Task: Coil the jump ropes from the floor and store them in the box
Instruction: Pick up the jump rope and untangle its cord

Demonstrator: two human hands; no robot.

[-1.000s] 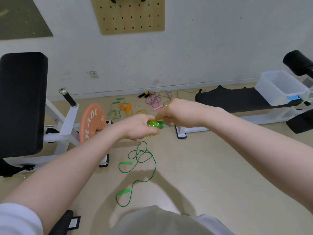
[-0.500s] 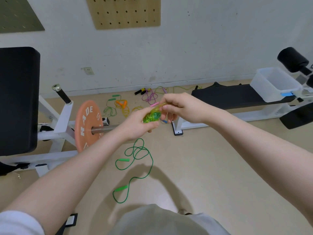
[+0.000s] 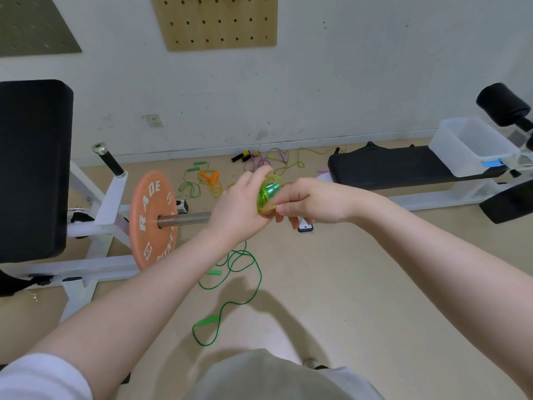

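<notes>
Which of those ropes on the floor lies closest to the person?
The dark green rope with green handles, sprawled alone just below the hands. The orange, purple, yellow and other green ropes lie farther off by the wall.

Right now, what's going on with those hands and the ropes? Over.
Left hand and right hand both grip a coiled green rope. Box sits on the bench, right. More ropes on floor, one green rope underfoot.

Short white sleeve [image 3: 43, 376], bare forearms, grey-beige trousers [image 3: 277, 376].
</notes>
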